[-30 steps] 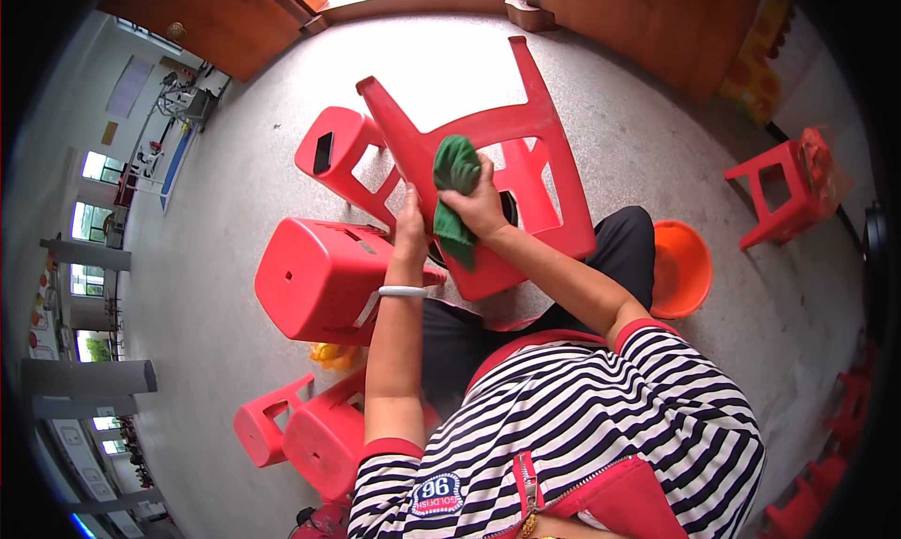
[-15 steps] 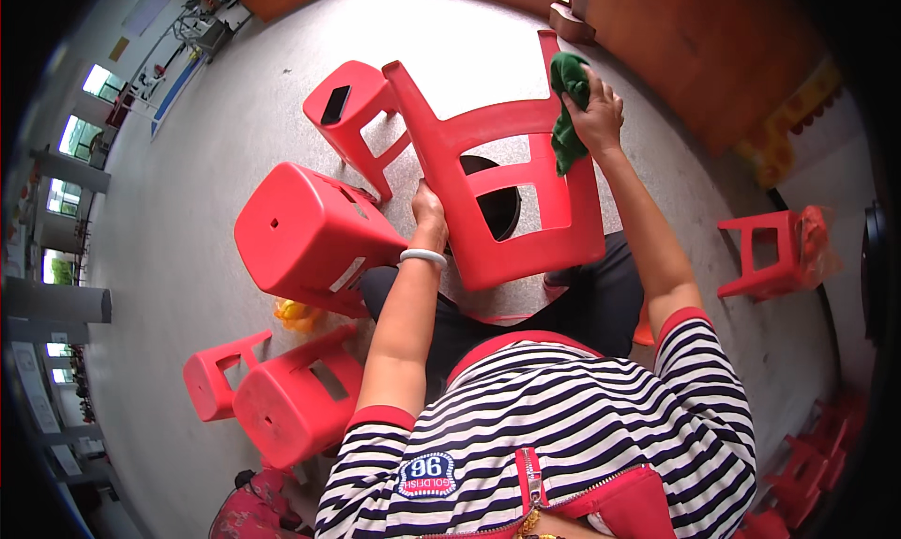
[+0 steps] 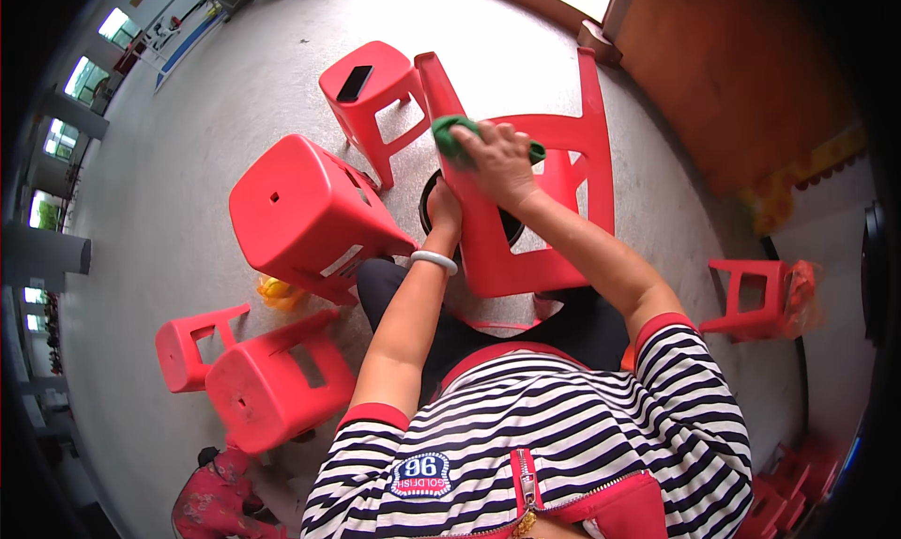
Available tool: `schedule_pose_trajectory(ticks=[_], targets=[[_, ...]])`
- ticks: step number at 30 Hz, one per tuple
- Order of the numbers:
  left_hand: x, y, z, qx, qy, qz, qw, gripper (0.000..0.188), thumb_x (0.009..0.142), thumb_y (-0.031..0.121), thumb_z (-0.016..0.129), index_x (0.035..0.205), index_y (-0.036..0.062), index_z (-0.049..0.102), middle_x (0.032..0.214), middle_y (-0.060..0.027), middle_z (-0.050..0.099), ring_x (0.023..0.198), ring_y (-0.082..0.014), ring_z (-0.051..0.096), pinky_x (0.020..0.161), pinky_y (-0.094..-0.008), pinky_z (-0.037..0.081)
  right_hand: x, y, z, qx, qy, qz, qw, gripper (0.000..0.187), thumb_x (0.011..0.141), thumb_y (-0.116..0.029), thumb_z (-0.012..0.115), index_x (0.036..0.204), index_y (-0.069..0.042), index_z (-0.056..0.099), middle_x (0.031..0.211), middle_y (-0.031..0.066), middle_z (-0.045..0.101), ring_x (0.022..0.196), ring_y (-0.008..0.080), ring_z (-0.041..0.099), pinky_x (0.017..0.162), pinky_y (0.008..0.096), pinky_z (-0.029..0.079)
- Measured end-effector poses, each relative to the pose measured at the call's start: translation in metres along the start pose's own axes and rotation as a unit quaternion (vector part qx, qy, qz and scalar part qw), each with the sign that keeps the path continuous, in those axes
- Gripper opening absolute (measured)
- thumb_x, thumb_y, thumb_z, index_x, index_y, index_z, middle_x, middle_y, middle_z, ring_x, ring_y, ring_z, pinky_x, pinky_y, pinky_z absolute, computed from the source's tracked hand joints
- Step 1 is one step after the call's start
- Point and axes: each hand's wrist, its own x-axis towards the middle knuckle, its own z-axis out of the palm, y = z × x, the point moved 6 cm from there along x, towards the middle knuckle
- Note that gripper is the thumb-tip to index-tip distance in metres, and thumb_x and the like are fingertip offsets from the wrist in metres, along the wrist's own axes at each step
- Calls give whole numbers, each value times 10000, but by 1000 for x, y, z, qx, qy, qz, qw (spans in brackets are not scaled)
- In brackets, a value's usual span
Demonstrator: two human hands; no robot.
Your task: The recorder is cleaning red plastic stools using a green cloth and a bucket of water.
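Note:
A red plastic stool is tilted over my lap, its legs pointing away from me. My left hand, with a pale bangle at the wrist, is closed on the stool's left side. In my right hand is a bunched green cloth, pressed against the stool's left leg; the right forearm crosses over the stool's openings. Behind the stool shows part of a round black object, mostly hidden.
A stool with a black phone-like slab stands ahead. More red stools lie or stand left, near a yellow bundle. Rightward is a stool with clear plastic on it. A brown panel rises far right.
My right hand has carried the green cloth from the stool's right leg leftward to its left leg. The stool has turned and shifted slightly right, and the view has shifted a little.

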Motion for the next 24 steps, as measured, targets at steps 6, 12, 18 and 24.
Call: schedule_pose_trajectory(ticks=[6, 12, 18, 24], targets=[[-27, 31, 3, 98, 15, 86, 991, 632, 1072, 402, 249, 1075, -71, 668, 1065, -295, 686, 1066, -455, 637, 906, -483, 471, 59, -4, 29, -20, -84, 4, 996, 550, 839, -153, 638, 1358, -324, 576, 1247, 58, 547, 1180, 290, 518, 950, 494, 399], [-32, 35, 2, 93, 43, 2, 995, 603, 1061, 408, 296, 1076, -70, 662, 1047, -321, 668, 1044, -490, 624, 891, -504, 473, 162, 38, 63, -14, -140, 127, 982, 504, 949, -201, 570, 1406, -411, 526, 1323, 95, 509, 1237, 339, 521, 1017, 523, 419], [-27, 31, -6, 39, 53, -6, 998, 567, 1054, 378, 321, 1041, -71, 667, 1026, -318, 670, 1013, -495, 624, 874, -512, 469, 162, 23, 71, -39, -139, 104, 984, 456, 948, -164, 548, 1369, -339, 540, 1318, 105, 519, 1218, 332, 549, 985, 534, 462], [-10, 8, 1, -9, 33, 8, 999, 554, 1056, 362, 330, 1011, -76, 666, 992, -297, 678, 967, -464, 641, 849, -488, 469, 76, -28, 22, -78, -172, -166, 968, 336, 820, -167, 654, 1147, -235, 627, 1154, 97, 548, 1075, 324, 614, 862, 512, 507]])
